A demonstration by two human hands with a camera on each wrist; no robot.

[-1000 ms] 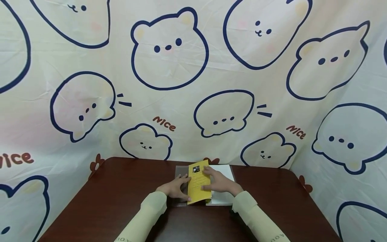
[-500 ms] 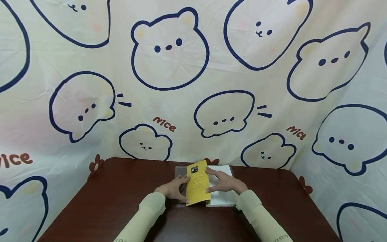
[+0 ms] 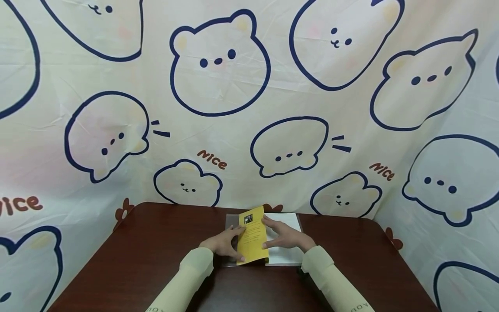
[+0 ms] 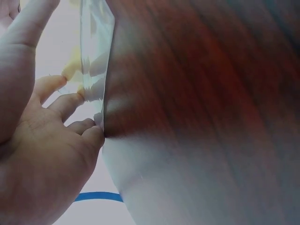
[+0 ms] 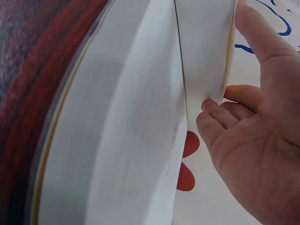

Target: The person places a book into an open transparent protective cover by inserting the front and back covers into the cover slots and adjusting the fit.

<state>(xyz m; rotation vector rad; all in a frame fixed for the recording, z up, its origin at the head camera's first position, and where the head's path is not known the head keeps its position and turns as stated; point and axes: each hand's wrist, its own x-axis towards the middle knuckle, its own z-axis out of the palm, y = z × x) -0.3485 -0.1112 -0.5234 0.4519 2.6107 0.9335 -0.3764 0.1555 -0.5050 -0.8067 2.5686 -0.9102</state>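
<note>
Now both hands, L (image 3: pixel 225 242) & R (image 3: pixel 286 236), pinch yellow cover flap (image 3: pixel 251 236) upright w/ fingers, over open book (image 3: pixel 286 255).

Dark wooden table (image 3: pixel 148 255) (glossy) carries open white book (image 3: pixel 286 255), clear plastic cover (image 3: pixel 232 221).

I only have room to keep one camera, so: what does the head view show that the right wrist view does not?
Only the head view shows the whole scene: the dark brown wooden table, the cream cartoon-bear cloth backdrop, the left hand, and the printed yellow face of the raised cover flap. Only the right wrist view shows the white inner side of that flap up close, with the fingertips curled round its edge. Both show the right hand at the flap and the white open book lying flat.
</note>
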